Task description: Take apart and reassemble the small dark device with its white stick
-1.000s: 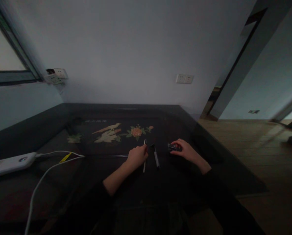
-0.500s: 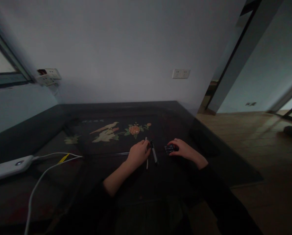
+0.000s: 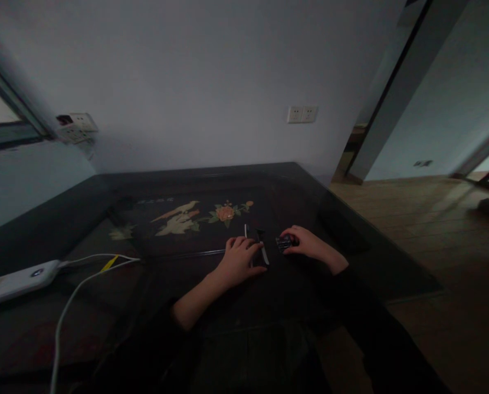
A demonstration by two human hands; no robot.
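Observation:
My left hand (image 3: 238, 260) rests low over the dark tabletop, thumb and forefinger apart at the two ends of a slim black-and-white item (image 3: 265, 254). Its kind is too dim to make out. Beside it, a thin pale stick (image 3: 246, 230) lies partly hidden beneath the same hand's fingers. To the right, my right hand (image 3: 306, 243) pinches a small dark, shiny block-like object (image 3: 283, 243) between thumb and fingers, at table level. A narrow gap separates this object from the black-and-white item.
The dark table (image 3: 195, 180) has an inlaid bird-and-flower picture (image 3: 223, 213). On the left are a white power strip (image 3: 35, 276) and a white cable (image 3: 70, 301) with a yellow tag (image 3: 110, 264). A wall socket (image 3: 302, 114) sits behind the table.
My left hand has shifted from the pale stick to the black-and-white item, its thumb and forefinger spreading. The item has turned slightly. My right hand keeps the dark object in about the same place.

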